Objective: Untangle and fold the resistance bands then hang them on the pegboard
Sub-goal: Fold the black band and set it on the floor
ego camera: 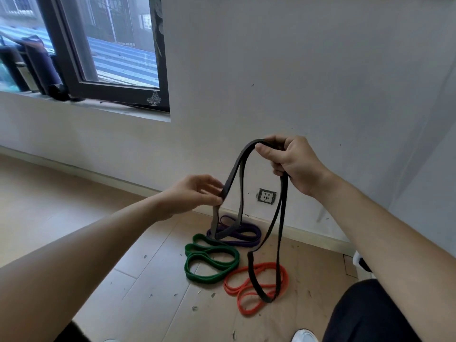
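Note:
A long black resistance band (281,233) hangs in the air in several loops. My right hand (291,164) grips its top, fingers curled round the strands. Lower and to the left, my left hand (197,193) pinches one strand of the same band between thumb and fingers. One loop dangles over the orange band (249,290) on the floor. A green band (209,261) lies coiled to the left of the orange one. Behind them, a purple band (244,234) lies by the wall. No pegboard is in view.
The wooden floor (74,198) carries small bits of debris near the bands. A wall socket (266,196) sits low on the white wall. A dark-framed window (103,53) is at upper left. My dark trouser leg (365,314) and white shoe are at lower right.

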Motion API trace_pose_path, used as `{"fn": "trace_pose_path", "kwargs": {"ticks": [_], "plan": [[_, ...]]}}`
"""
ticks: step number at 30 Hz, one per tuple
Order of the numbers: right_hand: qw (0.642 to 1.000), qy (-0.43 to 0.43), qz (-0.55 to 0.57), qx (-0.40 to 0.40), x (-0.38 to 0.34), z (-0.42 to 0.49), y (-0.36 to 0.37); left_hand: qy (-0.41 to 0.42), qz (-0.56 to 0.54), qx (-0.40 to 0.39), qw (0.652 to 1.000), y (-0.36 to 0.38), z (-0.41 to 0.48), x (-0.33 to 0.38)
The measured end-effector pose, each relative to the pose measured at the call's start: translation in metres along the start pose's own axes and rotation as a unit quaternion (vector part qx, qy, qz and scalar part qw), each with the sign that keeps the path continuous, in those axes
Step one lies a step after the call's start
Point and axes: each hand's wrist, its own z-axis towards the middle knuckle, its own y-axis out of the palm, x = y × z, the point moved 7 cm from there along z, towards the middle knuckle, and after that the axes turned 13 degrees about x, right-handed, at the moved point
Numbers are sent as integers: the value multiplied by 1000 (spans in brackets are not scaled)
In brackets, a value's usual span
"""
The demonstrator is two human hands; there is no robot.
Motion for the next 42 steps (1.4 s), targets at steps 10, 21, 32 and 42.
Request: {"fn": "trace_pose_path", "kwargs": {"ticks": [10,21,32,42], "plan": [[983,-63,-113,-130,-4,-9,25,96,-170,70,978,6,-7,69],[912,61,-257,-315,93,-31,53,137,-180,120,967,-26,-16,83],[997,12,-37,-71,36,5,20,41,-117,169,978,-95,-7,11],[997,-70,20,-27,-2,5,39,41,-81,72,993,-56,-6,20]]}}
